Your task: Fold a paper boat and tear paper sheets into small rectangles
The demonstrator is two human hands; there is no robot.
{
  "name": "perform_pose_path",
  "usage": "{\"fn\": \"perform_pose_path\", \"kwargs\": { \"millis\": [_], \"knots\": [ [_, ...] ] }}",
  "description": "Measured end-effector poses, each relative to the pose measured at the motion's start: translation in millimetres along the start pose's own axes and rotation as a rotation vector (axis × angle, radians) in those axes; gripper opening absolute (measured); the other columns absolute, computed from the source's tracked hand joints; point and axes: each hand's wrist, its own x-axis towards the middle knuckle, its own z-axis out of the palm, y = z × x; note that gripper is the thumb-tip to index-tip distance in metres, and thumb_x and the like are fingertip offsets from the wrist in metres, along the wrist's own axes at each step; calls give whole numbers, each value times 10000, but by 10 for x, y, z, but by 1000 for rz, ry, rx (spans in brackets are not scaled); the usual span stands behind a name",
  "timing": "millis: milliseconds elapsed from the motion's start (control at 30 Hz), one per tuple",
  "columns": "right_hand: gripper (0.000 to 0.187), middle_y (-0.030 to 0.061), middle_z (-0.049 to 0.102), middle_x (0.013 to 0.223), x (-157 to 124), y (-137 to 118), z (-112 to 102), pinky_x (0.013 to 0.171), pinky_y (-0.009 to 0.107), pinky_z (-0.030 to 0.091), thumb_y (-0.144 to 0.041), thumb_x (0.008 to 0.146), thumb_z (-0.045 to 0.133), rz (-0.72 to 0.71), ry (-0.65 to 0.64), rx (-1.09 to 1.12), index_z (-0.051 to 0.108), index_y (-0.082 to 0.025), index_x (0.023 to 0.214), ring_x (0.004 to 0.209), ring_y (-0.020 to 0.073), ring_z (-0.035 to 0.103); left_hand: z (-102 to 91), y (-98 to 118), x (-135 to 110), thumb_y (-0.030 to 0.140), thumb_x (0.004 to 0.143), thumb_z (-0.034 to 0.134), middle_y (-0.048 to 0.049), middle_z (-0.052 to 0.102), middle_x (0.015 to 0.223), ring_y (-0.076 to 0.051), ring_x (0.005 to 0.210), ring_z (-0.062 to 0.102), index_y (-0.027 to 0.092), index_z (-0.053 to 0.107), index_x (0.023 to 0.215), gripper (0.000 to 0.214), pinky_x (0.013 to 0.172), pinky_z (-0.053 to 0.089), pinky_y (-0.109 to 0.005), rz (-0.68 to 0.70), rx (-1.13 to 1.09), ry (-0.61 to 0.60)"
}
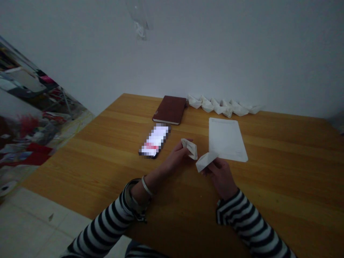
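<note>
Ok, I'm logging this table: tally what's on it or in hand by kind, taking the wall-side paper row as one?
Held folded papers: 2
Folded-paper row: 1
Flat paper, sheet or stack: 1
Notebook: 1
Phone: 1
Total: 6

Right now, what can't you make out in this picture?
All in the head view:
Phone screen: pixelated into blocks.
Some fingers of the left hand: hidden by the folded paper it holds.
Row of folded papers: overlap obscures the exact count.
Inside of the notebook: hidden by its cover.
Striped sleeves: cut off by the bottom edge.

No readable text; phone screen (156, 139) pixelated.
</note>
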Motion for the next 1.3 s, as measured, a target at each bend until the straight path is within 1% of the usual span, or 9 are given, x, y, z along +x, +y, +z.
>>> {"fn": "perform_pose_path", "kwargs": {
  "millis": [133,233,367,467,533,633,733,967,1300],
  "knots": [
    [251,22,697,685,18,24,-11,511,259,455,-409,746,734,17,-6,27,717,-184,856,527,127,568,-24,31,-35,190,726,529,-76,688,949,-224,924,673,163,558,1079,355,822,536,-359,-118,-176,-144],
    [205,16,679,658,20,40,-29,504,254,450,-384,719,760,38,38,92,700,-194,772,523,125,552,-85,124,-43,239,785,517,-126,667,1112,-232,1092,630,130,579,1051,294,921,507,-349,-158,-270,-171],
    [210,2,643,615,18,39,-49,488,242,442,-385,701,776,60,67,133,694,-199,756,507,118,532,-142,190,12,441,906,493,-96,661,1112,-183,904,665,214,506,1222,389,800,530,-327,-134,-295,-82],
    [231,3,638,607,17,27,-56,479,239,441,-405,694,777,47,56,92,681,-197,725,502,118,534,-142,135,53,708,888,330,-89,664,1055,-200,804,663,262,426,1314,623,710,531,-340,-48,-99,46],
    [227,5,643,610,11,20,-54,483,240,446,-403,709,767,44,40,71,681,-194,726,503,119,541,-138,68,47,769,865,247,-104,655,1079,-235,900,661,248,424,1335,723,756,526,-354,31,86,76],
    [209,11,662,623,-12,17,-37,521,250,475,-389,759,736,31,40,-27,695,-184,745,527,126,569,-125,-11,-26,727,900,232,-117,611,1165,-264,1103,591,207,419,1358,717,953,464,-385,141,362,16],
    [205,10,668,618,-38,21,-7,536,256,486,-379,800,702,-43,95,-169,695,-183,738,534,130,582,-76,-26,-135,700,914,246,-112,557,1204,-252,1163,533,196,394,1360,690,1056,391,-383,199,481,-45],
    [178,1,659,586,-64,-11,55,492,236,477,-340,810,697,-118,122,-247,696,-190,715,503,120,574,107,51,-297,707,907,195,-104,511,1135,-212,1055,524,186,250,1395,716,995,422,-345,208,515,-198],
    [190,2,644,552,-79,-22,82,448,240,487,-346,798,698,-114,154,-282,681,-186,697,462,124,577,150,62,-326,744,875,223,-91,495,1089,-214,1013,508,210,245,1364,724,962,421,-340,167,484,-200]
  ]
}}
